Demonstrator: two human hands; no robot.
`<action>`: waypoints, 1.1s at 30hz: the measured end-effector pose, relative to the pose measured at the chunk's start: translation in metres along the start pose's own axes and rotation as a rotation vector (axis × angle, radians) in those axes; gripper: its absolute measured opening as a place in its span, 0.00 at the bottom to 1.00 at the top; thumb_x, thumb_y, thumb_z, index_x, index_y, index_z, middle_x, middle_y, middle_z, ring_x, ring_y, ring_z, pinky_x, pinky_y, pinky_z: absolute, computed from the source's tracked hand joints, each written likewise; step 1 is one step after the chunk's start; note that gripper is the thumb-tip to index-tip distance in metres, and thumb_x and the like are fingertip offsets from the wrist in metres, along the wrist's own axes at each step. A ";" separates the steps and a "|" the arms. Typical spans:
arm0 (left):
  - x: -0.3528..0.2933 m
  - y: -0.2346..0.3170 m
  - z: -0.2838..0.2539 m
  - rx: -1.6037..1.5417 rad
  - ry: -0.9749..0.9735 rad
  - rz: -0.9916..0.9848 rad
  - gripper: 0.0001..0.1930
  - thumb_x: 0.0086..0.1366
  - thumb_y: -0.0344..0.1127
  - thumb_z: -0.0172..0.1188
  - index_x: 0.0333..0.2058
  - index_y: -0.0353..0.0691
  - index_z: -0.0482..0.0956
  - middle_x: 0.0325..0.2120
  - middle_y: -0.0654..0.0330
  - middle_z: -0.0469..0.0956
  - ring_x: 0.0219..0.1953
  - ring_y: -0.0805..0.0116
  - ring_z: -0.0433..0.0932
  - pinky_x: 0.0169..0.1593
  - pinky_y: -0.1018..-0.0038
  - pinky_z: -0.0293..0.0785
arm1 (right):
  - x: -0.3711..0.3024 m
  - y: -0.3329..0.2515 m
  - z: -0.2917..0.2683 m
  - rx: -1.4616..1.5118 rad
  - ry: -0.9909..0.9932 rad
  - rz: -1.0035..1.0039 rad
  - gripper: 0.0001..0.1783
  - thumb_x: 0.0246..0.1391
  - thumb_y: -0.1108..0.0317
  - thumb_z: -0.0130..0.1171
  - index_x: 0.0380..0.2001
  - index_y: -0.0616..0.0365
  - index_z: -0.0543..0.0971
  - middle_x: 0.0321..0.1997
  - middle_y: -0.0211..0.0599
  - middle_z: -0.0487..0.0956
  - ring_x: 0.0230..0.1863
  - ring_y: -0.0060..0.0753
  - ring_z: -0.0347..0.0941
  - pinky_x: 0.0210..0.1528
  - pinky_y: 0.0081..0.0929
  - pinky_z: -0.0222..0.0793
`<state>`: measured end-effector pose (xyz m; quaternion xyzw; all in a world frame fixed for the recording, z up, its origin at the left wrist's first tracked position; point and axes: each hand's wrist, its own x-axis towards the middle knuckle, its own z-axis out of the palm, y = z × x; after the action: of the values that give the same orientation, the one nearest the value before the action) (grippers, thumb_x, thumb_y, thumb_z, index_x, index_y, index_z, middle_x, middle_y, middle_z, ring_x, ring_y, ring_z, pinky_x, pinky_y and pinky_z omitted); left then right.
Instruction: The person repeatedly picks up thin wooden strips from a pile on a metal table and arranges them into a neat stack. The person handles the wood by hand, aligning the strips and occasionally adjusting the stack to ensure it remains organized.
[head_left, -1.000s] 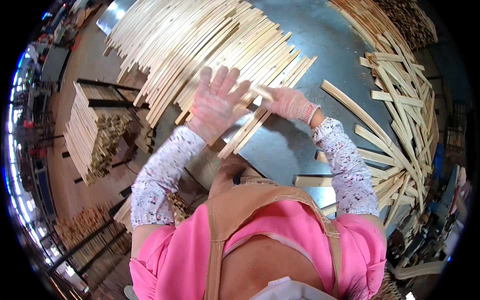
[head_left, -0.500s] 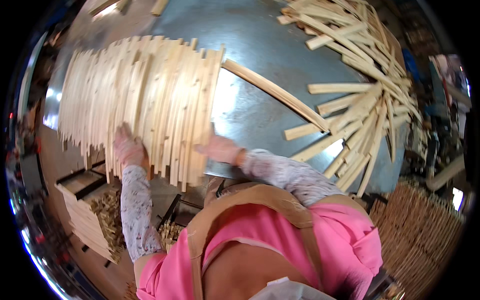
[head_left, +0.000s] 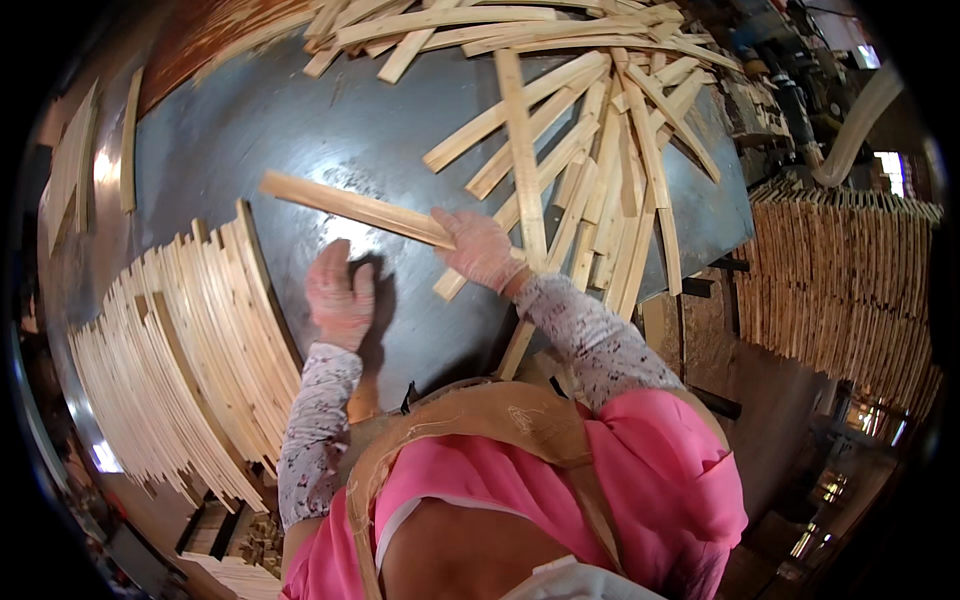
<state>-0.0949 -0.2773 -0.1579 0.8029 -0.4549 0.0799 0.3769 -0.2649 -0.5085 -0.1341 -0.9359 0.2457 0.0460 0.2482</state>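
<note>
My right hand (head_left: pixel 480 250) is closed on the right end of a wooden slat (head_left: pixel 350 206), which slants up to the left above the metal table (head_left: pixel 230 140). To its left, my left hand (head_left: pixel 340 297) is held over the tabletop with thumb and fingers apart, nothing in it. The far end of the slat is beyond that hand, not touching it. A row of slats (head_left: pixel 215 345) lies side by side along the left of the table, its ends uneven. One slat (head_left: pixel 190 390) rests on top of the row.
A loose heap of slats (head_left: pixel 600 170) fans over the right and far side of the table. A few slats (head_left: pixel 130 140) lie at the far left. Tall stacked slats (head_left: pixel 840 290) stand on the right, and another stack (head_left: pixel 255 545) is below the table's left edge.
Both hands have left the row of slats. The right hand has moved toward the heap and now grips a slat; the left has lifted away. The view has turned rightward.
</note>
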 end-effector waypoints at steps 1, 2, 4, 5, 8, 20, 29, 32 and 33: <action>0.014 0.017 0.020 -0.087 0.042 0.087 0.22 0.68 0.33 0.68 0.60 0.38 0.80 0.54 0.48 0.81 0.57 0.46 0.80 0.60 0.54 0.78 | -0.008 -0.001 -0.007 0.097 0.051 0.038 0.38 0.63 0.54 0.67 0.72 0.58 0.69 0.56 0.52 0.81 0.60 0.57 0.77 0.63 0.49 0.74; 0.028 0.032 0.039 -0.203 0.023 0.087 0.17 0.68 0.32 0.66 0.55 0.39 0.82 0.51 0.50 0.83 0.53 0.44 0.82 0.59 0.53 0.78 | -0.018 0.006 -0.012 0.132 0.141 0.106 0.40 0.63 0.53 0.68 0.73 0.58 0.68 0.58 0.52 0.80 0.60 0.57 0.77 0.65 0.50 0.73; 0.055 0.048 0.074 -0.184 -0.131 -0.029 0.16 0.68 0.33 0.65 0.54 0.39 0.82 0.52 0.48 0.82 0.54 0.44 0.81 0.60 0.53 0.77 | -0.018 0.024 -0.056 0.171 0.078 0.333 0.44 0.61 0.52 0.70 0.75 0.56 0.67 0.63 0.51 0.78 0.61 0.59 0.75 0.68 0.50 0.72; 0.070 0.053 0.098 -0.172 -0.179 -0.082 0.17 0.69 0.34 0.64 0.54 0.39 0.82 0.53 0.47 0.82 0.56 0.44 0.80 0.62 0.52 0.76 | -0.021 0.035 -0.072 0.190 0.045 0.445 0.46 0.60 0.51 0.72 0.76 0.56 0.66 0.65 0.51 0.77 0.62 0.61 0.75 0.70 0.49 0.71; 0.117 0.067 0.175 0.142 -0.312 -0.034 0.28 0.68 0.46 0.65 0.63 0.41 0.77 0.63 0.46 0.74 0.65 0.43 0.72 0.72 0.52 0.66 | -0.031 0.101 -0.028 -0.108 0.387 0.439 0.48 0.56 0.51 0.74 0.75 0.54 0.66 0.67 0.48 0.76 0.64 0.58 0.73 0.69 0.51 0.72; 0.167 0.156 0.220 0.299 -0.918 -0.303 0.48 0.58 0.48 0.72 0.75 0.51 0.59 0.60 0.47 0.74 0.65 0.45 0.75 0.63 0.54 0.78 | -0.040 0.231 -0.073 0.259 0.504 0.618 0.41 0.58 0.60 0.67 0.74 0.56 0.70 0.63 0.48 0.82 0.55 0.51 0.81 0.63 0.39 0.77; -0.025 0.059 0.012 -1.825 -0.626 -1.251 0.39 0.59 0.37 0.64 0.69 0.28 0.69 0.56 0.39 0.78 0.51 0.50 0.83 0.57 0.51 0.81 | -0.044 0.148 -0.099 1.442 0.071 0.466 0.43 0.57 0.69 0.68 0.75 0.66 0.68 0.55 0.46 0.84 0.50 0.32 0.82 0.50 0.28 0.81; -0.063 0.070 -0.015 -2.218 -0.280 -1.288 0.42 0.66 0.50 0.63 0.71 0.28 0.66 0.59 0.33 0.77 0.52 0.41 0.84 0.58 0.39 0.81 | -0.028 0.095 -0.022 1.262 -0.080 0.261 0.29 0.67 0.67 0.63 0.68 0.68 0.73 0.51 0.49 0.84 0.44 0.35 0.86 0.45 0.31 0.86; -0.077 0.074 -0.012 -2.281 -0.180 -1.242 0.42 0.68 0.54 0.62 0.71 0.28 0.66 0.59 0.33 0.78 0.52 0.40 0.84 0.57 0.38 0.82 | -0.020 0.062 -0.005 1.359 -0.192 0.326 0.31 0.67 0.67 0.63 0.69 0.68 0.71 0.53 0.50 0.84 0.46 0.37 0.86 0.47 0.32 0.86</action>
<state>-0.1947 -0.2400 -0.1460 0.1097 0.1556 -0.5898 0.7848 -0.3126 -0.5487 -0.1533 -0.5169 0.3341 0.0012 0.7882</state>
